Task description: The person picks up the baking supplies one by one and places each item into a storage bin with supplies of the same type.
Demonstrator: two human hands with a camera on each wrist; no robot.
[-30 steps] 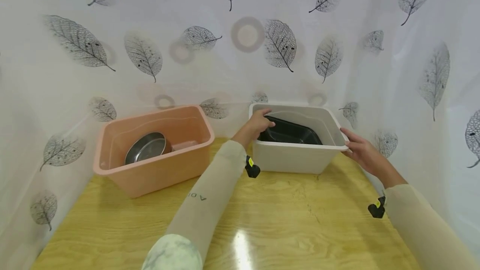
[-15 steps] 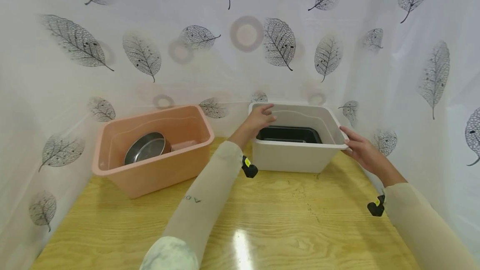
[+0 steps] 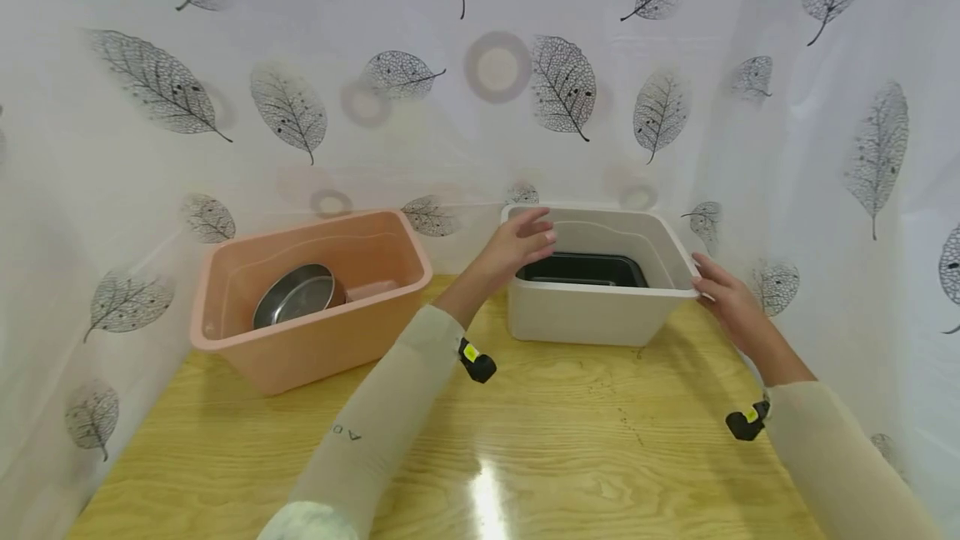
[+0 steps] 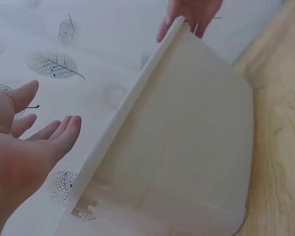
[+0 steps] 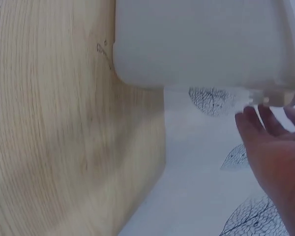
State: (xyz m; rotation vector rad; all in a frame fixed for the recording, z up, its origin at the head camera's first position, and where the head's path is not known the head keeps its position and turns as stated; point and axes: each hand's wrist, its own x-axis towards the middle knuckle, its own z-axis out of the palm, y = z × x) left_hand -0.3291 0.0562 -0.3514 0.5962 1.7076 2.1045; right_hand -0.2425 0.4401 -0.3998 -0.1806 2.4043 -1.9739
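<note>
The black rectangular pan point(image 3: 585, 270) lies low inside the white bin point(image 3: 592, 315). Over the left end of that bin is my left hand point(image 3: 513, 248), its fingers spread and holding nothing. In the left wrist view, the left hand point(image 4: 29, 142) is apart from the bin's rim. My right hand point(image 3: 731, 302) is at the bin's right end, fingers fairly straight and close against the rim. From the right wrist, the right hand's fingers point(image 5: 255, 125) show just below the rim; whether they touch it is hard to tell.
To the left stands a peach-coloured bin point(image 3: 322, 348) with a round metal pan point(image 3: 296, 298) tilted inside it. Both bins are on a wooden table point(image 3: 570, 440). A leaf-patterned white curtain point(image 3: 480, 148) hangs behind and along the sides.
The black pan was tilted under my left hand and now lies flatter in the white bin. The left hand has let go of it. My right fingers have drawn back slightly from over the rim.
</note>
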